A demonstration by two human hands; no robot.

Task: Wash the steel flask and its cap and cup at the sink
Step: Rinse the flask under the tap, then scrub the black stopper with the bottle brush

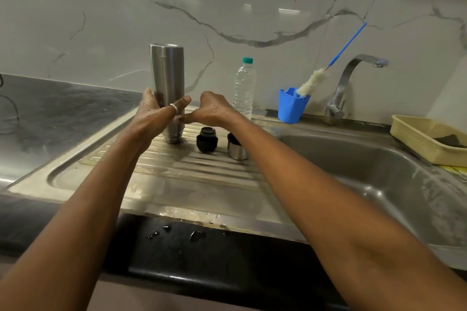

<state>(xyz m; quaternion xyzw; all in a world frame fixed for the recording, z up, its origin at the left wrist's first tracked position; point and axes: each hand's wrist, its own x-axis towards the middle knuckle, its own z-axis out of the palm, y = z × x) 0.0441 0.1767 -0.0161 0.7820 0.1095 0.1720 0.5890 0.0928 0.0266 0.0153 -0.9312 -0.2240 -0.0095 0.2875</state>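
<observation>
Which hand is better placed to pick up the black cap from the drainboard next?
The right hand. It hovers close to the black cap, while the left hand grips the upturned flask farther left and would need to release it first.

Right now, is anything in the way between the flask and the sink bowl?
Yes. The black cap and the steel cup stand on the drainboard just right of the flask, between it and the sink bowl. The left hand grips the flask, so lifting it over them should probably clear both.
</observation>
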